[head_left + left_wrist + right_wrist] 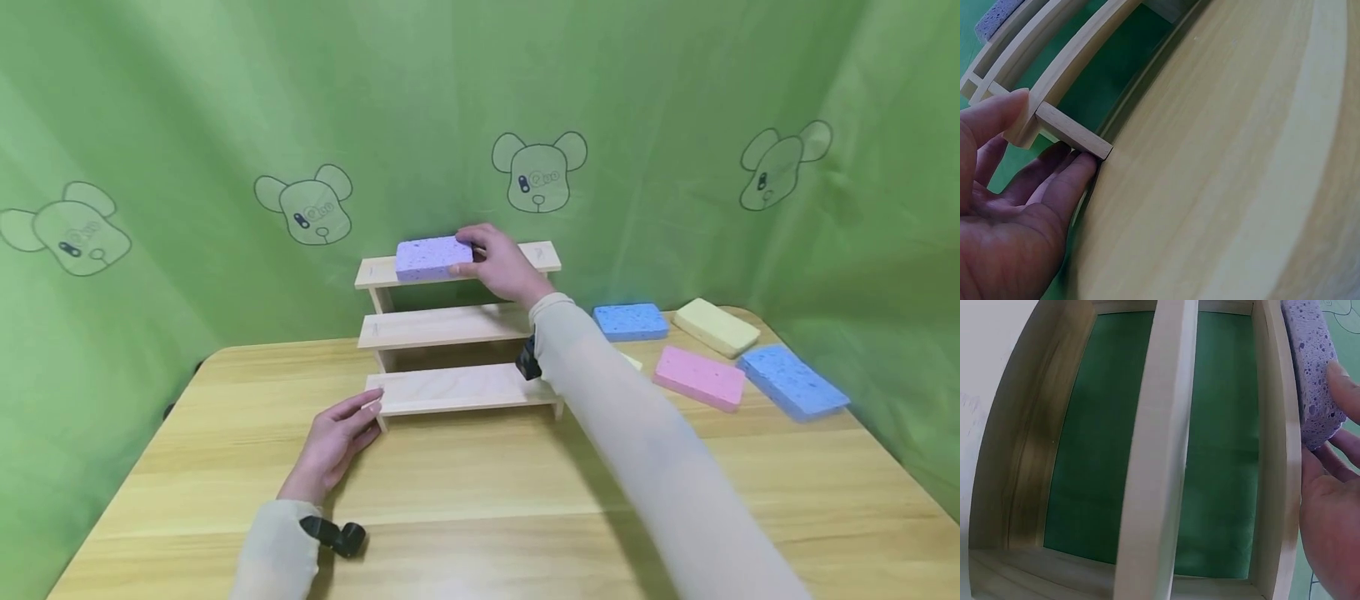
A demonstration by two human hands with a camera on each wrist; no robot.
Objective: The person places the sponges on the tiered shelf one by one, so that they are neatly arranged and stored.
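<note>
A three-tier wooden stand is on the table. On its top tier lies a purple sponge, flat, left of the middle. My right hand pinches the sponge's right end, thumb at the front and fingers at the back. In the right wrist view the purple sponge sits against the top board between thumb and fingers. At the stand's lower left corner, my left hand holds the bottom tier's end. In the left wrist view its thumb lies on the board's end, with the other fingers against the leg below.
Right of the stand lie a blue sponge, a cream sponge, a pink sponge and a larger-looking blue sponge. Part of another pale sponge shows behind my right forearm. A green curtain hangs behind the wooden table.
</note>
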